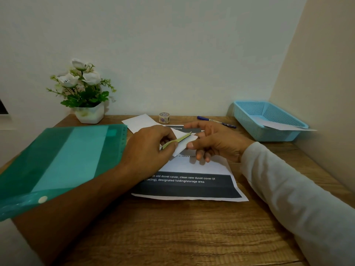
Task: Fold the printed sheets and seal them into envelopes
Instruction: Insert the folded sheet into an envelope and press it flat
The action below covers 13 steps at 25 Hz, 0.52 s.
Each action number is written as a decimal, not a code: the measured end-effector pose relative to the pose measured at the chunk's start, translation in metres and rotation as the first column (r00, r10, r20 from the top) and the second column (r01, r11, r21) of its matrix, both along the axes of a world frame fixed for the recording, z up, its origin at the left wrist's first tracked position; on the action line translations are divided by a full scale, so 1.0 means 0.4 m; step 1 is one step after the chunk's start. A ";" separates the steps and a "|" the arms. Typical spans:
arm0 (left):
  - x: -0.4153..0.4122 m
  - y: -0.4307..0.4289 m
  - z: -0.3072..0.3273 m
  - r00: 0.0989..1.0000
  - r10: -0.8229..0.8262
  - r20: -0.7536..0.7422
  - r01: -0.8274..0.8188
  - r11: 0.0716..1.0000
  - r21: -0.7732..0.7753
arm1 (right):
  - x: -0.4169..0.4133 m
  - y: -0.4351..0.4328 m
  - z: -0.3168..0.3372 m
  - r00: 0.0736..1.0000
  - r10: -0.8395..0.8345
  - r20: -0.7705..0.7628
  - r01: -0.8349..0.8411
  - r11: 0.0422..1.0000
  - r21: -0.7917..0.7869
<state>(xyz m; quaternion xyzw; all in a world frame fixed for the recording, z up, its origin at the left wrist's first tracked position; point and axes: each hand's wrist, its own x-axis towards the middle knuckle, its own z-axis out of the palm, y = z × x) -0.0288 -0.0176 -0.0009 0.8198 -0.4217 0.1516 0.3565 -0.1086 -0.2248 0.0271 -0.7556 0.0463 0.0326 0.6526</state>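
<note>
A printed sheet [192,187] with dark bands and white text lies flat on the wooden desk in front of me. Above it my left hand [148,150] pinches a small white envelope [184,144], whose flap shows a green inner edge. My right hand [213,141] touches the envelope's right end with thumb and fingertips, the other fingers spread. Another white envelope [140,122] lies farther back on the desk, partly behind my left hand. A roll of patterned tape [164,117] stands near the wall.
A green plastic folder [57,162] covers the desk's left side. A blue mesh basket [269,120] with a white paper in it sits at the back right. A blue pen [215,121] lies beside it. A white pot of artificial flowers [86,100] stands at the back left.
</note>
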 end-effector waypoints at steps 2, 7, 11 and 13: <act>-0.001 -0.002 0.000 1.000 -0.017 -0.002 0.017 1.000 -0.021 | 0.006 0.008 -0.007 0.999 -0.019 0.040 0.020 0.999 -0.031; -0.001 -0.002 0.003 0.999 -0.013 0.033 0.015 0.998 -0.061 | 0.017 0.042 -0.018 0.991 -0.110 0.076 0.113 0.993 -0.041; -0.001 -0.007 0.001 1.000 -0.015 0.025 0.017 0.998 -0.062 | 0.029 0.057 -0.033 0.982 -0.181 0.059 0.181 0.983 0.009; -0.004 -0.010 0.002 0.999 -0.030 0.027 0.032 0.998 -0.063 | 0.034 0.061 -0.041 0.974 -0.219 0.049 0.218 0.975 0.035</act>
